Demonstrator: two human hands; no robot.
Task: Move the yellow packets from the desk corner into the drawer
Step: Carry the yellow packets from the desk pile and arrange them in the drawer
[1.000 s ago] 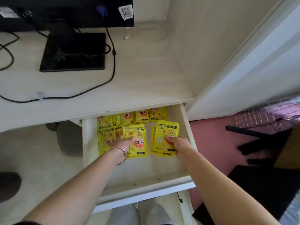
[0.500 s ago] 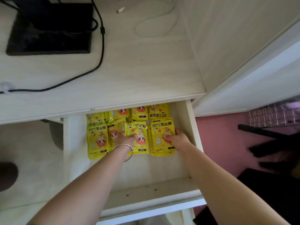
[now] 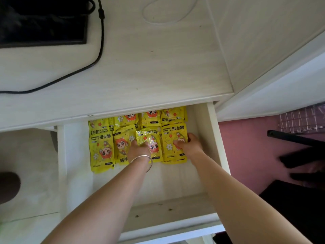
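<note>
Yellow packets, glossy sachets printed with a cartoon figure, lie in overlapping rows across the back half of the open drawer. The rear row is tucked partly under the counter edge. No packet shows on the visible part of the counter corner, so the transfer appears essentially done, with only the arranging left.

The right hand holds the rightmost packet. Its thumb lies on the printed face and its fingers curl at the packet's outer edge, close to the drawer's side wall, apparently to square it against its neighbours. The left hand, wearing a silver bracelet, rests on the centre packet, which bulges slightly. This suggests it is being seated or flattened into the row.

Whether the left hand pinches that packet or merely presses on it cannot be told, because its fingertips are foreshortened and merge with the wrapper. How many packets are stacked beneath the top layer is hidden.

On the counter, a black monitor base is cut off by the frame, a black cable trails from it, and a faint white cable loop is hard to trace.
</note>
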